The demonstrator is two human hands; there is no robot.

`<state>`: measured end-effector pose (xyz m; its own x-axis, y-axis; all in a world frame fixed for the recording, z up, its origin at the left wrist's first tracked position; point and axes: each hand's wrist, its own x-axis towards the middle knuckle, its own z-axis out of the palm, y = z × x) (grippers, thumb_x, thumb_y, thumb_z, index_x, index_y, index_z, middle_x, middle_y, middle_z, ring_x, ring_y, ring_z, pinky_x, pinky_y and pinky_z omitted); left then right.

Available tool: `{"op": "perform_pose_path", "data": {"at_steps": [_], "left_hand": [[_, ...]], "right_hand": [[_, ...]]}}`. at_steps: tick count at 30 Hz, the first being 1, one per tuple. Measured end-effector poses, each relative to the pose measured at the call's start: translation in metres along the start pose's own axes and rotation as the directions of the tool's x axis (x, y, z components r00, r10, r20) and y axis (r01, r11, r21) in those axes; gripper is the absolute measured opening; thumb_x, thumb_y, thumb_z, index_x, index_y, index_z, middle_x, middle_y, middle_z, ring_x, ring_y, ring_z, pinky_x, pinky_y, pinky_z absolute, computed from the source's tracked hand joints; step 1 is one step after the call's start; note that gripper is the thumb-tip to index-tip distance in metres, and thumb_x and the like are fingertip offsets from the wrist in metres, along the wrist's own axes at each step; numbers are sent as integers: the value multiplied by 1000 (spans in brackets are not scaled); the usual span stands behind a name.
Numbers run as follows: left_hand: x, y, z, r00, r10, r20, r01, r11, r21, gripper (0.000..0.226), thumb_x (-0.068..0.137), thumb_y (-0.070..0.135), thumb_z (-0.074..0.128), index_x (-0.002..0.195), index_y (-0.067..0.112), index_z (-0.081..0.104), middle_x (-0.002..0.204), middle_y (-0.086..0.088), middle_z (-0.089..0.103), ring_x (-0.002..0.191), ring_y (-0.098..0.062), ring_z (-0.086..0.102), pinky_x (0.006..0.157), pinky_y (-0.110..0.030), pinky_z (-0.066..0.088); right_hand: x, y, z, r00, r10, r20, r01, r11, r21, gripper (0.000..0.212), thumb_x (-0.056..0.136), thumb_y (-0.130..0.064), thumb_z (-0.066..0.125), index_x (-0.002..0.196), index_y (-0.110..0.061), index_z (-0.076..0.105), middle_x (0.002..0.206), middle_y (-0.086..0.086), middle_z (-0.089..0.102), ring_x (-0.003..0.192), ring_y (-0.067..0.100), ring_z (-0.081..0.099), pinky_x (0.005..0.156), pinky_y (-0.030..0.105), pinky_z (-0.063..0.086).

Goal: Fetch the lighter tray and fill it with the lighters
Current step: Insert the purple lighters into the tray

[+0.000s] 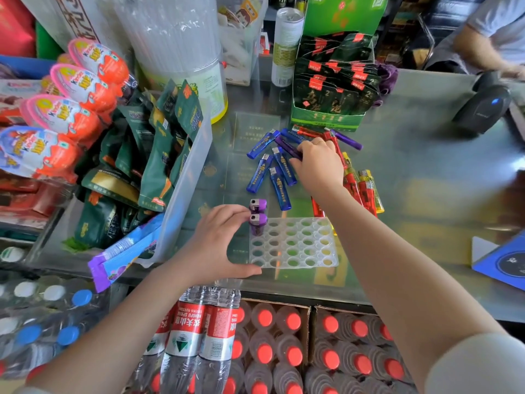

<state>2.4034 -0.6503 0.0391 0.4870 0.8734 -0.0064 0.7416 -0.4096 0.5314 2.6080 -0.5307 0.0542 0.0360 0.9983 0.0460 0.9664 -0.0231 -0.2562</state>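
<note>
Hands worked mid-frame: left hand (218, 240) pinched the clear tray (295, 243), where two purple lighters (258, 216) stood; right hand (318, 163) grasped a loose purple lighter (288, 147) above five blue lighters (272, 169).

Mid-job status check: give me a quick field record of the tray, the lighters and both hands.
tray: clear lighter tray on the glass counter, most holes empty
loaded: two purple lighters upright at its far left corner
left hand: left hand holds the tray's left edge, fingers at the nearer purple lighter
right hand: right hand pinches a purple lighter in the loose pile
loose: blue lighters; red and yellow lighters
</note>
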Motion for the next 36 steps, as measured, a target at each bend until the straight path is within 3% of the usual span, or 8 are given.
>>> {"op": "perform_pose_path", "data": {"at_steps": [5, 8, 13, 17, 24, 29, 33, 36], "left_hand": [[-3, -1, 3, 1000, -13, -12, 13, 1000, 5, 89, 57, 71, 53, 130, 22, 39, 126, 15, 30, 122, -4, 22, 103, -30, 18], [-3, -2, 6, 999, -17, -39, 17, 1000, 0, 92, 56, 72, 53, 130, 19, 41, 131, 8, 37, 122, -5, 23, 101, -28, 18], [-2, -2, 6, 998, -5, -58, 5, 1000, 2, 96, 54, 74, 52, 129, 15, 43, 132, 1, 42, 123, -11, 28, 99, -30, 20], [-2, -3, 6, 999, 0, -53, 0, 1000, -4, 96, 53, 75, 52, 129, 16, 44, 132, 0, 42, 123, -15, 32, 100, -31, 23], [-3, -4, 8, 994, 27, -102, -30, 999, -23, 90, 55, 72, 56, 124, 14, 50, 127, 1, 48, 119, -15, 37, 100, -36, 30], [-2, -4, 10, 991, 39, -124, -42, 999, -22, 85, 54, 69, 58, 119, 14, 53, 122, -1, 53, 115, -21, 45, 96, -36, 34], [-2, -5, 9, 993, 42, -108, -44, 999, -11, 85, 56, 70, 56, 120, 14, 52, 123, -1, 52, 117, -22, 44, 98, -38, 35], [-2, -5, 9, 992, 47, -115, -49, 999, -20, 84, 56, 69, 56, 119, 14, 53, 122, -2, 53, 116, -24, 45, 97, -43, 37]], "right_hand": [[-9, -4, 1, 998, 59, 22, -61, 994, 87, 32, 85, -27, 54, 110, -7, 55, 112, 14, 57, 109, 33, 44, 85, 42, 44], [-27, 1, -5, 993, 116, 1, -109, 931, 347, 27, 82, -22, 60, 106, -12, 56, 99, 4, 62, 91, 20, 56, 68, 30, 46], [-74, 0, -25, 971, 237, 34, -143, 459, 877, 10, 77, -15, 67, 86, -14, 62, 69, -6, 58, 57, 6, 47, 59, 19, 41], [-109, -4, -28, 983, 185, 14, -60, 246, 967, 18, 85, -9, 59, 74, -23, 53, 61, -12, 51, 54, 5, 43, 57, 18, 38], [-144, -17, -9, 997, -23, -78, 81, 394, 915, 22, 85, -6, 56, 98, -24, 56, 77, -13, 61, 69, 5, 54, 65, 18, 45], [-156, -28, 1, 996, -59, -66, 87, 511, 855, 30, 84, -2, 58, 84, -32, 54, 74, -15, 63, 67, -3, 60, 69, 24, 50], [-156, -32, 2, 986, -124, -115, 168, 640, 750, 22, 84, -5, 59, 83, -26, 53, 76, -10, 60, 68, -6, 58, 63, 9, 43], [-155, -29, 1, 970, -198, -141, 242, 732, 637, 6, 84, -10, 59, 80, -14, 57, 77, 3, 61, 65, 12, 56, 60, 27, 45]]}}
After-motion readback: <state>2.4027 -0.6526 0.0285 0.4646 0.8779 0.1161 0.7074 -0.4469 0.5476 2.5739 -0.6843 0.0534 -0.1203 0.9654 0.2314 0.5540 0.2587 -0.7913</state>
